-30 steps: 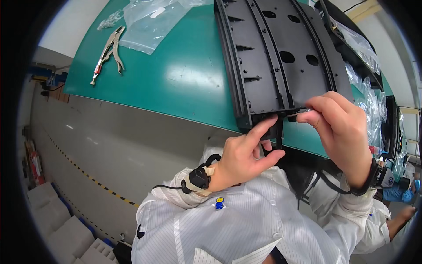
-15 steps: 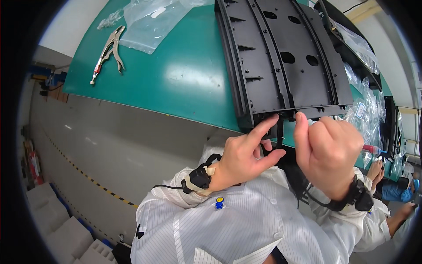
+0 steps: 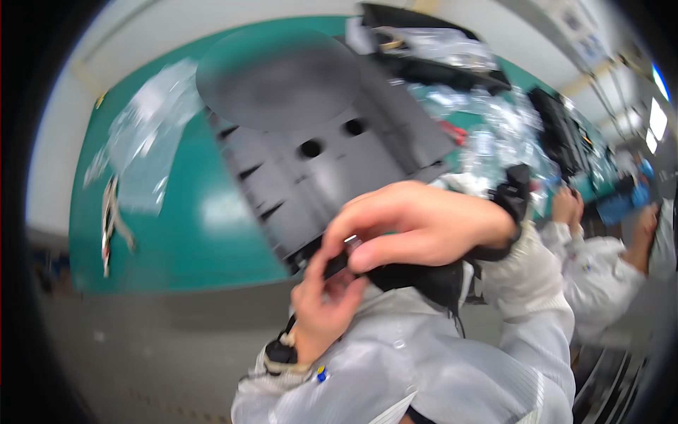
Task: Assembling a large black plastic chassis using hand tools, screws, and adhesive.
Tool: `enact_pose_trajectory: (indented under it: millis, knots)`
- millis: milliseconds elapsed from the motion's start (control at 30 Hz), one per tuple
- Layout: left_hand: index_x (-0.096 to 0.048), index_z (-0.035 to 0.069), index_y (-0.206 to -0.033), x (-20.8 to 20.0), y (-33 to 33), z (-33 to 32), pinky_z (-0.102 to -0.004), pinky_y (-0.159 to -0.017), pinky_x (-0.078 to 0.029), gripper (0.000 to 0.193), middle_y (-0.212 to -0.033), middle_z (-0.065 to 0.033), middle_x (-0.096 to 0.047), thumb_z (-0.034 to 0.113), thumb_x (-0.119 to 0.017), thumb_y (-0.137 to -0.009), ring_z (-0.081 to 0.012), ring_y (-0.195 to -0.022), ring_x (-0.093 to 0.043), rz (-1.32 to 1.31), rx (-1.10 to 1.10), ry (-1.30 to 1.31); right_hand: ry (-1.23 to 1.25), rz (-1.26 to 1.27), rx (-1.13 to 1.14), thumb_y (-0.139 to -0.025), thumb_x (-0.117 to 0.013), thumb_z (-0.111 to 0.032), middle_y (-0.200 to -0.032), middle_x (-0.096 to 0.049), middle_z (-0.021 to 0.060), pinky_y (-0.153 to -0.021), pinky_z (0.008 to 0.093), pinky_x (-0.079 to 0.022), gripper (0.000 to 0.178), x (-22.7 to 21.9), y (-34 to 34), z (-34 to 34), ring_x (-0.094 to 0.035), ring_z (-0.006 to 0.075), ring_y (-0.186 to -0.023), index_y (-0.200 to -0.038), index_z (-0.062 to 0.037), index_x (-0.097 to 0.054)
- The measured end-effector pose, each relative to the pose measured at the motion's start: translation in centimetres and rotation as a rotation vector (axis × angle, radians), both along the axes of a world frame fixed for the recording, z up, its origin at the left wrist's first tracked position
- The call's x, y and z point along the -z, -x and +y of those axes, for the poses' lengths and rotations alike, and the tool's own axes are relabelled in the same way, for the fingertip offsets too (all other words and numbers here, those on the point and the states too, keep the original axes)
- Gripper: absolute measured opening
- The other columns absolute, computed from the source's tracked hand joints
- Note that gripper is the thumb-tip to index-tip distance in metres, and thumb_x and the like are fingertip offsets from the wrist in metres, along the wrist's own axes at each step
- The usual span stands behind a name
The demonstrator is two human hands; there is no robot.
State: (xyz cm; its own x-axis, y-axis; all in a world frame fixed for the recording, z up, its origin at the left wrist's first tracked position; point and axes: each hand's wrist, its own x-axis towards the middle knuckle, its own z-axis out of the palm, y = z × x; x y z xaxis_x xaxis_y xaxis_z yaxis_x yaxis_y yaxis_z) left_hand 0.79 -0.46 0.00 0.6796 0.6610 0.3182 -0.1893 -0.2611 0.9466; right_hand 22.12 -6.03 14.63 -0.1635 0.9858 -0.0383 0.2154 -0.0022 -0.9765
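Note:
A large black panel (image 3: 318,177) with round holes and a ribbed side lies on the green table. At its near edge my two hands meet. My right hand (image 3: 431,222) reaches across from the right, thumb and forefinger pinched around a small silvery piece (image 3: 352,242) whose kind is too blurred to tell. Just below it is my left hand (image 3: 321,307), its fingers curled by the panel's near left corner. Blur and the right hand partly hide those fingers, so what they grip does not show. An oval blurred patch covers the panel's far part.
On the green table (image 3: 191,247), locking pliers (image 3: 109,222) and a clear plastic bag (image 3: 152,134) lie to the left. A black tray-like part (image 3: 424,67) and crumpled plastic wrap (image 3: 487,141) are at the back right. A co-worker's hand (image 3: 563,205) is at the far right.
The view has swung, with the panel now further left and lower. My right hand has come leftward over my left hand, and a small silvery piece now shows in its fingers.

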Motion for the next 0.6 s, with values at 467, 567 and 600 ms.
enact_pose_trajectory:
  millis: [467,567,600]
  knots:
    - [-0.023,-0.004,-0.161,5.5,1.3,0.0,-0.0216,-0.061,-0.046,0.074,-0.101,-0.0102,-0.068,0.016,-0.065,-0.104,-0.0131,-0.079,-0.064,0.004,0.015,0.119,-0.304,-0.426,0.248,-0.093,-0.076,-0.039,-0.068,-0.067,0.0154,-0.059,0.0441,-0.052,0.043,2.2,2.7,-0.7,-0.066,0.0356,-0.062,-0.082,0.0019,-0.07]
    - [-0.024,-0.005,-0.161,4.0,1.0,-0.2,-0.0226,-0.059,-0.044,0.074,-0.107,-0.0115,-0.067,0.016,-0.066,-0.104,-0.0142,-0.08,-0.064,0.045,0.032,0.183,-0.368,-0.559,0.351,-0.098,-0.07,-0.038,-0.06,-0.061,0.0161,-0.054,0.0475,-0.051,0.047,2.4,4.2,-0.6,-0.064,0.0393,-0.058,-0.075,0.0022,-0.065]
    - [-0.025,-0.006,-0.16,3.8,1.0,-0.3,-0.0228,-0.059,-0.044,0.074,-0.108,-0.0115,-0.066,0.016,-0.066,-0.103,-0.0141,-0.08,-0.064,0.035,0.016,0.169,-0.397,-0.598,0.41,-0.1,-0.068,-0.035,-0.058,-0.059,0.0158,-0.053,0.0478,-0.05,0.048,2.5,4.5,-0.3,-0.062,0.0392,-0.056,-0.07,0.0014,-0.061]
